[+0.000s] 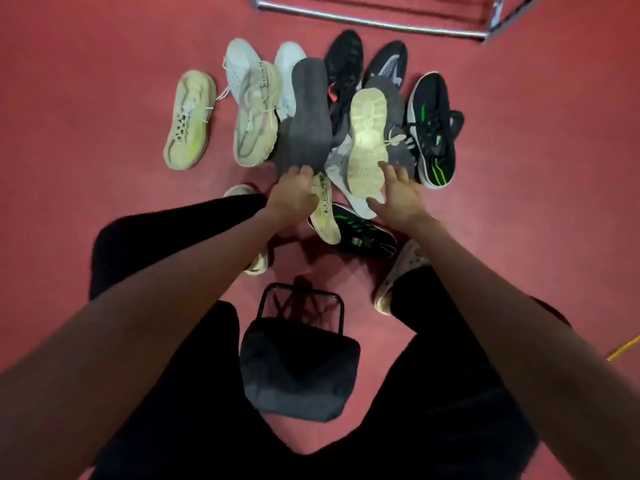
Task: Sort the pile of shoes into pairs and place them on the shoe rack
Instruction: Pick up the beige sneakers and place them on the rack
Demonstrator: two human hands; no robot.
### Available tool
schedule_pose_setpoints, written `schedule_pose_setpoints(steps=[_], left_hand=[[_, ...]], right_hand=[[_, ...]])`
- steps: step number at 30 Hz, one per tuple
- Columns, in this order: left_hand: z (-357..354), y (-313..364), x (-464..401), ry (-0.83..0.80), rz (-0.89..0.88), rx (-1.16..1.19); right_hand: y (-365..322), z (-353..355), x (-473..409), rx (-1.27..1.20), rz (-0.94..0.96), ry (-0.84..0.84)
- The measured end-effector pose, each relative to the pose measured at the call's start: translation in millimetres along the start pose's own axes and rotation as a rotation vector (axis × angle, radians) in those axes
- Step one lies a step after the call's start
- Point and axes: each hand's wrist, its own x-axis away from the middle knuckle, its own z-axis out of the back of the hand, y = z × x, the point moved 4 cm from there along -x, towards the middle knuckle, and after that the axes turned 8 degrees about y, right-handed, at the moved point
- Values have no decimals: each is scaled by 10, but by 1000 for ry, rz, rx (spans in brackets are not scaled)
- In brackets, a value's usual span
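A pile of several shoes lies on the red floor. My left hand [294, 194] grips the heel of a dark grey shoe [308, 116] turned sole up. My right hand [398, 192] is spread open against the heel of a cream-soled shoe [367, 140], also sole up, without closing on it. A beige shoe [189, 121] lies apart at the left, another beige one [255, 116] beside the pile. Black shoes with green stripes lie at the right [433, 133] and near my right wrist [363, 233]. The chrome shoe rack [363, 22] stands at the top edge.
A black stool [299, 368] sits between my legs. My own feet in pale shoes rest at the left [258, 263] and right [398, 275] of the pile. A yellow cable [623, 351] crosses the right edge. Bare red floor spreads left and right of the pile.
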Motion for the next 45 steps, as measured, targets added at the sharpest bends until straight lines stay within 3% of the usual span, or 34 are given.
schedule_pose_setpoints(steps=[2,8,13,17,23,27,33,36,39,45], left_hand=[[-219,-142,-208,34,26,33],[-555,-338,-783,390,-92,108],[-747,-376,-1113,401,-163,24],[-861,-426,-1172,398,-179,-58],[-817,-400,-1081,227,-221,-88],[-636,-350,-1108,76,-206,-78],[-350,-225,-1028,175,-239,4],[-302,-131,-930,191,-292,26],[-255,-50,-828,205,-349,6],[-1,-55,-657,407,-420,-101]], right_hand=[[78,-267,-225,-33,-6,41],[267,-960,-761,-101,-86,213],[310,-1225,-955,81,-133,455],[373,-1385,-1013,90,-174,458],[403,-1257,-958,17,-123,535],[371,-914,-775,-274,-10,670],[380,-366,-539,-1018,-298,885],[360,-265,-366,-1154,-284,822],[303,-267,-301,-1406,-267,533],[217,-188,-302,-1189,-126,248]])
